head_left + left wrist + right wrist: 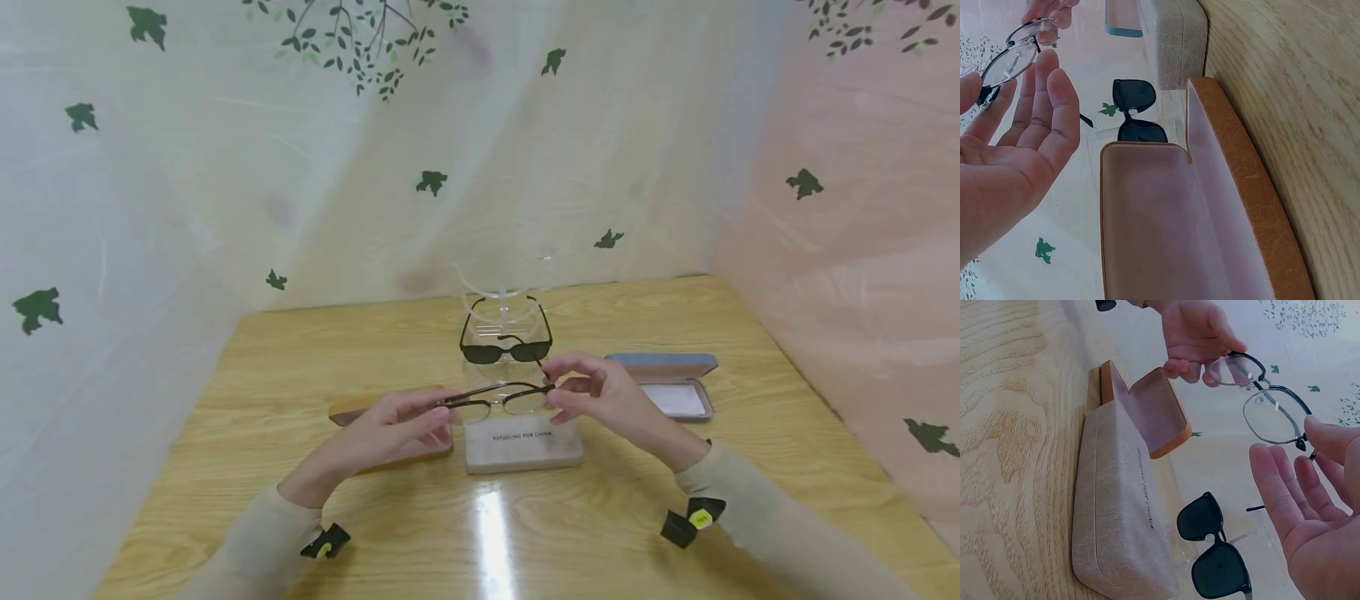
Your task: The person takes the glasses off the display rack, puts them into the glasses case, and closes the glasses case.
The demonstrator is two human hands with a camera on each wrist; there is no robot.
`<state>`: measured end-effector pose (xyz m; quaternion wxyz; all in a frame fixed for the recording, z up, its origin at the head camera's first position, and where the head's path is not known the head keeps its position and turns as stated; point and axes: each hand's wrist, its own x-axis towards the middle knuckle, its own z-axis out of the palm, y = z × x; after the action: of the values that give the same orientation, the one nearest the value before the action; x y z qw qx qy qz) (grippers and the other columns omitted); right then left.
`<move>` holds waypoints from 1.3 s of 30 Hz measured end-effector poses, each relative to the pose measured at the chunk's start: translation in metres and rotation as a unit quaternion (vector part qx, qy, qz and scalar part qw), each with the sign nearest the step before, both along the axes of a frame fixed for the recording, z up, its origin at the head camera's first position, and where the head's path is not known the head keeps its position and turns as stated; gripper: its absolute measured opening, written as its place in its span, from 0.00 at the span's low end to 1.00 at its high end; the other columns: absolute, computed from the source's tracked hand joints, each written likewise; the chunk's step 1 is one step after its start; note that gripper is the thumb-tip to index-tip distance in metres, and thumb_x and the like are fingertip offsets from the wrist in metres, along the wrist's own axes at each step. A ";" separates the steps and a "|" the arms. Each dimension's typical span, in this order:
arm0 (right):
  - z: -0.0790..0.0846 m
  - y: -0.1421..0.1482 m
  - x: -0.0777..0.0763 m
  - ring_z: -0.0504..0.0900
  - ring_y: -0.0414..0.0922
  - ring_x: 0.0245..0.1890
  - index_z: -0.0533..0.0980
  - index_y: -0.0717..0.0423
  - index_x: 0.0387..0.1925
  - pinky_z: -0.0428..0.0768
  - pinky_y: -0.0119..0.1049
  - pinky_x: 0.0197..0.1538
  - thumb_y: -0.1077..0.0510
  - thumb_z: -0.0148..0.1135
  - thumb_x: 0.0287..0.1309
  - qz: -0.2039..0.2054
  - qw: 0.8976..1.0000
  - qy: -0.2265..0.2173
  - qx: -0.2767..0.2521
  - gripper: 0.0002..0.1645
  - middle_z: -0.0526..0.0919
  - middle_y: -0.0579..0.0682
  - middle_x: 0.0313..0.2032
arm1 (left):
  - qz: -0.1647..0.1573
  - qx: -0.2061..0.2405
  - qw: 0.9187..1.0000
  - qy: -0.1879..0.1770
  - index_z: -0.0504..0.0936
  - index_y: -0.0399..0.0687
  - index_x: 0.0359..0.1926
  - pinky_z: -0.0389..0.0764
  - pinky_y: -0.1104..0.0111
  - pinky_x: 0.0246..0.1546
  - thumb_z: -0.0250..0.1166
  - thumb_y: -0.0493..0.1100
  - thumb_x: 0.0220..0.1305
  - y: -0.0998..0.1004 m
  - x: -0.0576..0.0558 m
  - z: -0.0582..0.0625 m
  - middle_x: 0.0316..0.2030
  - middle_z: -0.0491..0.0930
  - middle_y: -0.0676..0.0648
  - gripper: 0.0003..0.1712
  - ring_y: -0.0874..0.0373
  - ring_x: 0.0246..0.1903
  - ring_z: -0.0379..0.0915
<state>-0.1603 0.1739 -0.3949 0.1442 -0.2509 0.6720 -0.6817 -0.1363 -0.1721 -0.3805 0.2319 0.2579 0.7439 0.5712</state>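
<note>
Since the only writing I can make out is on the grey case [522, 454], I'll start there: it says "REFUELING FOR CHINA" in small dark capitals, and the case sits closed on the wood-grain bench [390, 550]. There's a yellow tag [701, 519] on the black strap [678, 529] at the right wrist too, but whatever's printed on it is too tiny for me to read. As for the other cases, the orange-brown case [1266, 206] on the left is open, and you get a good look at its pale pink lining from the left wrist view. Over on the right there's a blue case [663, 362], also open, lid tipped back, with something white [672, 400] in the bottom; can't tell if that's a cloth or just lining. The glasses [525, 403] are up off the bench between the two hands, near the grey case, dark along the top of the frame with clear lenses. Both grips are on them: the left hand [390, 425] pinches one end of the frame, and the right hand [603, 396] pinches the other end near the hinge. Further back, a pair of dark sunglasses [482, 354] sits on a clear stand [503, 308], in front of a pale curtain [225, 208] with green bird shapes and leafy branches.
</note>
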 end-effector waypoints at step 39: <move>-0.003 0.005 -0.001 0.85 0.58 0.50 0.70 0.67 0.67 0.85 0.57 0.46 0.62 0.63 0.70 0.057 0.997 0.006 0.044 0.28 0.78 0.65 0.60 | -0.023 0.029 0.998 -0.043 0.74 0.43 0.69 0.83 0.53 0.54 0.56 0.45 0.79 0.004 -0.001 -0.002 0.53 0.79 0.33 0.23 0.42 0.48 0.78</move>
<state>-0.1612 0.1791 -0.3975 0.1899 -0.2867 0.6863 -0.6409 -0.1375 -0.1685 -0.3829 0.2688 0.2569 0.7104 0.5976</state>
